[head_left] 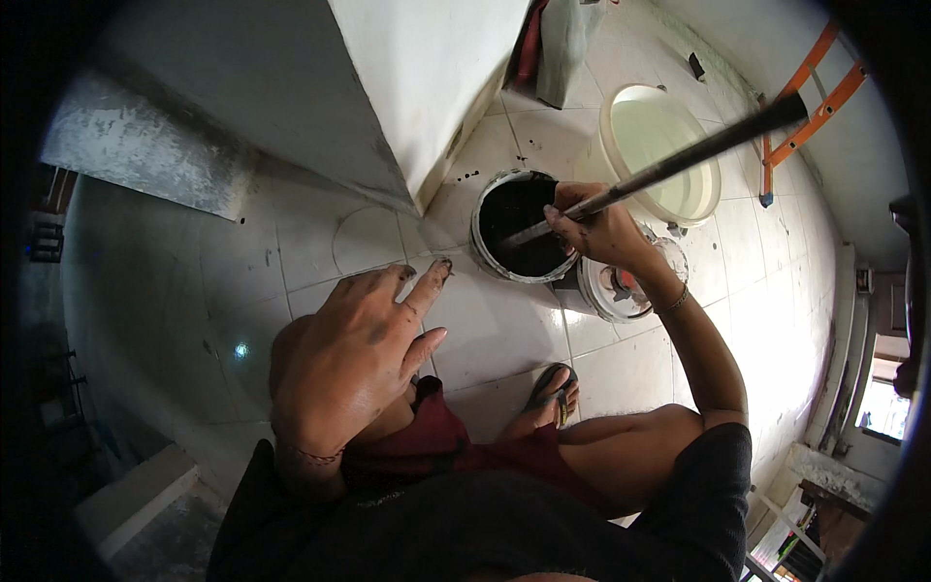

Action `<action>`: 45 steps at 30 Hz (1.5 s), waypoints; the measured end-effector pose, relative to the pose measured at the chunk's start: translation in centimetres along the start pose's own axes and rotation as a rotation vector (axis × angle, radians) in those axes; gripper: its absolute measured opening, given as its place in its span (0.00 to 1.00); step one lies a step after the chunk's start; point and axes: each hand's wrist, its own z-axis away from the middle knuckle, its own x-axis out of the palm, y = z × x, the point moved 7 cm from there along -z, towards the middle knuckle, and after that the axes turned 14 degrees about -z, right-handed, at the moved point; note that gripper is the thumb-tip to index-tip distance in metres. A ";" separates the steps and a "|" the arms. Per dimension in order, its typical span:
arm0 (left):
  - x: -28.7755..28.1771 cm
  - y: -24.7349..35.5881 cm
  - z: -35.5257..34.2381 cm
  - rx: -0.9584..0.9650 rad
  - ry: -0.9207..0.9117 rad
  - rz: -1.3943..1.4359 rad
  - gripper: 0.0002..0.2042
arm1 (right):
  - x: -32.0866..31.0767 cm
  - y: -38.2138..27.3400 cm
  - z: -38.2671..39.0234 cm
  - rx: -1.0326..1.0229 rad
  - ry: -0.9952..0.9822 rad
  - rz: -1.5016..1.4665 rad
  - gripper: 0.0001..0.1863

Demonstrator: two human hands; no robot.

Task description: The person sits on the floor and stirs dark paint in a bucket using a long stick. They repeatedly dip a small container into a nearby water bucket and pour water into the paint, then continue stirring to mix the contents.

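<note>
Above the bucket (525, 278), right-hand fingers (564, 229) clamp a pole (679, 162) slanting rightward from black contents (514, 209); left-hand fingers (427, 290) hang apart.

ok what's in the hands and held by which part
The right hand grips a long dark stick around its lower part; the left hand holds nothing.

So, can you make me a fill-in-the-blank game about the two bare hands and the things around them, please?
1. The hand gripping the long, dark, straight stick is the person's ____ one.
2. The stuff in the round, pale-rimmed bucket, where the stick's lower end dips in, is coloured ____.
3. The person's other hand, with bare fingers showing, is holding ____.
4. The straight rails of the ladder at the picture's upper right are coloured ____.

Missing words: right; black; nothing; orange.
</note>
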 end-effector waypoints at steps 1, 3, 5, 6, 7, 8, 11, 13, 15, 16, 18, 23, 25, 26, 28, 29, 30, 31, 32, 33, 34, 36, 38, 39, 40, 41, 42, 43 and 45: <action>0.0 0.1 0.1 0.002 -0.001 -0.011 0.28 | 0.2 -0.2 -0.1 -0.036 -0.007 -0.039 0.16; -0.1 0.1 0.0 0.005 0.007 -0.029 0.28 | -0.4 -1.3 -0.3 -0.182 0.037 0.248 0.15; -0.1 0.0 0.0 0.000 -0.002 -0.036 0.27 | -1.1 -2.1 0.0 -0.262 0.069 0.476 0.15; -0.1 0.0 -0.1 0.003 0.000 -0.031 0.27 | -0.9 -2.6 0.3 -0.338 0.053 0.521 0.14; 0.0 -0.1 -0.1 0.000 -0.018 -0.025 0.26 | -1.0 -2.1 0.2 -0.241 0.005 0.443 0.14; 0.1 -0.2 -0.2 -0.002 -0.037 -0.019 0.26 | -0.8 -1.4 0.2 -0.143 -0.043 0.365 0.13; 0.3 -0.1 -0.3 -0.004 -0.072 -0.017 0.26 | -0.2 -1.2 0.2 -0.122 -0.057 0.122 0.13; 0.3 0.1 -0.4 0.007 -0.055 -0.009 0.26 | 0.1 -0.1 -0.1 0.003 -0.028 -0.118 0.12; 0.3 0.3 -0.4 0.019 -0.035 -0.003 0.27 | -0.6 -0.5 -0.4 -0.074 0.050 0.051 0.12; 0.2 0.3 -0.5 0.022 -0.027 -0.002 0.27 | -1.0 -1.2 -0.4 -0.170 0.070 0.204 0.12; 0.0 0.4 -0.5 0.025 -0.017 -0.002 0.27 | -1.2 -2.8 -0.1 -0.406 0.122 0.479 0.13; 0.5 0.2 -0.8 0.016 -0.079 0.030 0.27 | -0.4 -0.7 -0.3 -0.051 -0.093 0.132 0.15; 0.5 0.5 -0.9 0.049 -0.037 0.021 0.26 | -0.1 -0.4 -0.5 -0.028 -0.069 -0.049 0.15; 0.2 0.7 -0.9 0.076 0.016 0.020 0.26 | -0.2 -0.4 -0.6 -0.037 -0.034 -0.078 0.15; 0.6 0.6 -0.9 0.048 -0.030 0.031 0.25 | -1.1 -1.1 -0.8 -0.148 0.055 0.144 0.11; 0.5 0.6 -0.9 0.041 -0.022 0.043 0.25 | -1.5 -1.6 -0.8 -0.216 0.084 0.242 0.09; 0.2 0.7 -1.0 0.047 -0.014 0.042 0.25 | -1.8 -1.7 -0.7 -0.238 0.105 0.430 0.09; -0.2 0.8 -1.1 0.053 0.014 0.047 0.24 | -1.7 -2.2 -0.4 -0.324 0.087 0.421 0.10; -0.5 0.8 -1.2 0.044 0.012 0.050 0.24 | -1.7 -2.6 -0.1 -0.398 0.092 0.434 0.11; -1.3 1.2 -1.3 0.097 0.064 0.040 0.24 | -1.5 -3.0 0.3 -0.473 0.099 0.445 0.12; -1.9 1.6 -1.4 0.134 0.084 0.027 0.23 | -1.6 -1.1 0.0 -0.197 0.015 0.257 0.12; -3.0 2.2 -1.8 0.210 0.089 -0.036 0.23 | -1.2 0.4 -0.2 -0.027 -0.003 0.029 0.13; -3.9 3.0 -3.0 0.284 0.080 -0.130 0.24 | -0.9 1.0 -0.6 -0.002 0.007 -0.098 0.14; -4.1 3.4 -4.1 0.320 0.051 -0.196 0.24 | -1.0 0.9 -0.9 -0.049 0.029 -0.107 0.15; -4.1 3.8 -5.3 0.369 0.050 -0.255 0.23 | -1.1 0.9 -1.1 -0.103 0.041 -0.132 0.15; -3.9 4.1 -7.0 0.419 0.051 -0.312 0.23 | -1.5 0.2 -1.2 -0.225 0.083 0.054 0.15; -2.4 3.9 -9.8 0.399 -0.124 -0.319 0.22 | -1.8 -0.4 -1.1 -0.333 0.117 0.234 0.16; -1.4 3.9 -13.5 0.401 -0.237 -0.303 0.21 | -1.8 -0.7 -1.0 -0.382 0.145 0.448 0.16; 0.5 3.1 -19.8 0.310 -0.393 -0.029 0.22 | -1.7 -1.1 -0.7 -0.440 0.101 0.403 0.16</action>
